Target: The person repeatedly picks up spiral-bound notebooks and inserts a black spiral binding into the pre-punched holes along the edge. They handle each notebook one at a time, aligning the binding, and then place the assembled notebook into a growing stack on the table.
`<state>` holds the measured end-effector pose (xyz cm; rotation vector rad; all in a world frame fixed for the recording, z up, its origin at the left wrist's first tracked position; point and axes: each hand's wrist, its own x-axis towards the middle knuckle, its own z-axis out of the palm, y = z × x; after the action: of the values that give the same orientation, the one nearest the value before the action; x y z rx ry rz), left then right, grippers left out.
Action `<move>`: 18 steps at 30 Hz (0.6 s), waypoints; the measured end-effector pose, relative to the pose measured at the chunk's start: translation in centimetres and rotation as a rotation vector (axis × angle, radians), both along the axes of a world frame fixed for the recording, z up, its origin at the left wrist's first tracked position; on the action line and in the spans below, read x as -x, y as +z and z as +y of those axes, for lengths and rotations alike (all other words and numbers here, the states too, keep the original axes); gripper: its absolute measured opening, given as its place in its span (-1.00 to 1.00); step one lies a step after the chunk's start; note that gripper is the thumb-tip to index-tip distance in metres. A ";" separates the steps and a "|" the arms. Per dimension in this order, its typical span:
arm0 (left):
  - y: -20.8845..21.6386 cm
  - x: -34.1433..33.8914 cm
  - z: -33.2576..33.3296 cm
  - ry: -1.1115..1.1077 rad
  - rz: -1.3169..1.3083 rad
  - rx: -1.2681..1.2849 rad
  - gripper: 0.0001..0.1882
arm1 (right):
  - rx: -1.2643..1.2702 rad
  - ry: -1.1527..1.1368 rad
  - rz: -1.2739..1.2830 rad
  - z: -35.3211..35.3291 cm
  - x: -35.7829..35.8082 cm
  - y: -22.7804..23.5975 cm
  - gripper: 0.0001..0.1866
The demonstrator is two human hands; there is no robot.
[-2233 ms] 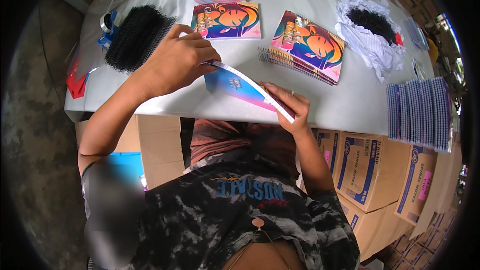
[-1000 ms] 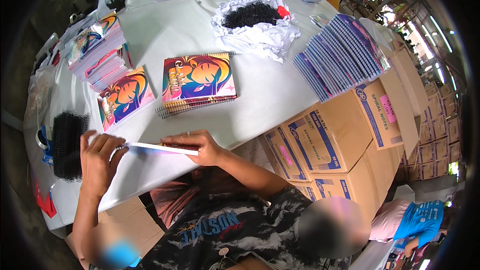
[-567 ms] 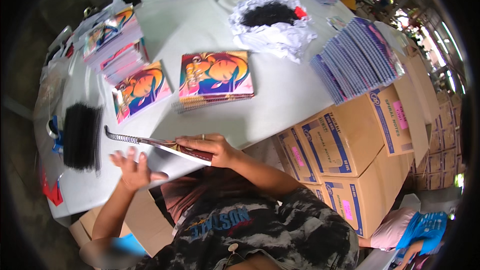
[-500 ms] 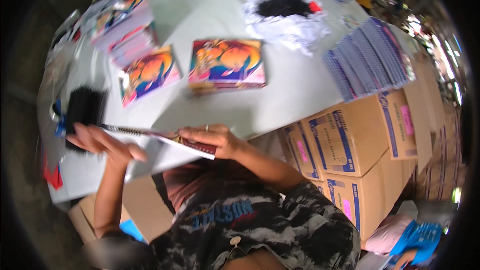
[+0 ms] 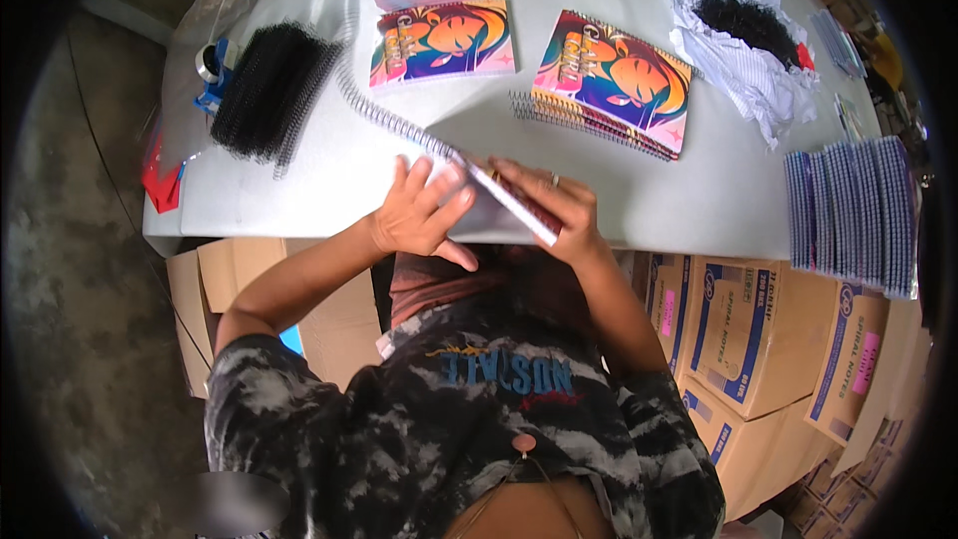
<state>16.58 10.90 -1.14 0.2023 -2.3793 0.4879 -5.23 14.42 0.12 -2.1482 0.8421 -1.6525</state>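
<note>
My right hand grips a thin notebook near the table's front edge. The notebook is tilted so that mostly its white page edge and a dark red cover strip show. From its far end a long wire-like spiral coil sticks out, curving away to the left over the table. My left hand is open beside the coil, fingers spread and slightly blurred; whether a fingertip touches the coil I cannot tell. A stack of spiral notebooks with colourful covers lies beyond my right hand. Another colourful notebook, with no coil visible, lies left of it.
A bundle of black spiral coils lies on the left, beside a tape roll with blue parts. Crumpled paper holding black scraps is at the far right. Bound notebooks stand at the right edge above cardboard boxes.
The view has swung left, so the table things appear further right. My left hand has come away from the black coils toward the notebook. More of the protruding coil shows.
</note>
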 end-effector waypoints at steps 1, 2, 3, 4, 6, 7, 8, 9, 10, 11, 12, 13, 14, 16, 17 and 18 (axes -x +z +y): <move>0.0 -0.1 0.1 0.055 0.019 -0.032 0.05 | 0.006 0.016 0.015 0.4 -0.3 -0.2 -0.60; -0.1 -0.2 -0.2 0.110 0.037 -0.065 0.07 | 0.011 0.032 0.030 0.7 -0.6 -0.3 -0.61; -0.2 -0.4 -0.8 0.167 0.054 -0.098 0.09 | -0.022 0.073 0.049 0.5 -0.6 -0.3 -0.60; -0.4 -0.4 -1.7 0.228 0.085 -0.114 0.11 | -0.035 0.054 0.037 0.5 -0.8 -0.2 -0.60; -0.7 -0.3 -2.5 0.350 0.147 -0.147 0.15 | -0.061 0.015 0.012 0.7 -1.0 -0.2 -0.60; -2.7 -0.3 -0.4 0.128 0.044 -0.162 0.21 | -0.016 -0.010 -0.043 0.3 -1.0 -0.3 -0.60; -1.1 -0.2 -0.5 0.105 0.031 -0.060 0.06 | -0.001 -0.016 -0.007 0.0 -0.8 -0.3 -0.59; 0.6 -0.1 -0.4 0.088 0.027 0.045 -0.07 | 0.014 -0.022 0.029 -0.1 -0.6 -0.3 -0.59; 0.9 -0.2 -0.4 0.163 0.117 0.082 -0.09 | 0.011 -0.016 0.060 0.4 -1.0 -0.4 -0.59; 1.3 -0.1 -0.9 0.231 0.212 0.120 -0.10 | -0.088 0.025 0.027 0.5 -1.4 0.3 -0.58; 1.0 0.4 -1.2 0.253 0.278 -0.018 -0.04 | -0.061 0.019 0.013 0.8 -1.9 -0.3 -0.58; 1.4 0.9 -2.4 0.284 0.355 -0.116 0.01 | -0.021 0.005 0.012 0.5 -2.3 -0.1 -0.58; 0.0 1.2 -2.0 0.234 0.321 -0.158 0.04 | 0.012 -0.010 0.017 0.5 -2.5 0.0 -0.57; -2.2 1.4 0.0 -0.012 0.091 -0.130 0.09 | -0.035 -0.023 -0.080 -0.3 -2.0 -0.6 -0.58; -1.2 1.3 0.3 -0.014 0.118 0.003 0.12 | -0.097 0.016 -0.132 0.1 -1.7 -0.5 -0.58; -1.5 1.5 -0.1 0.041 0.213 0.058 0.05 | -0.108 0.014 -0.050 0.3 -1.6 -0.4 -0.57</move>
<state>15.04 10.80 -2.63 0.2641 -2.1545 0.5264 -3.60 14.71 -0.30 -2.0273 0.8790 -1.6096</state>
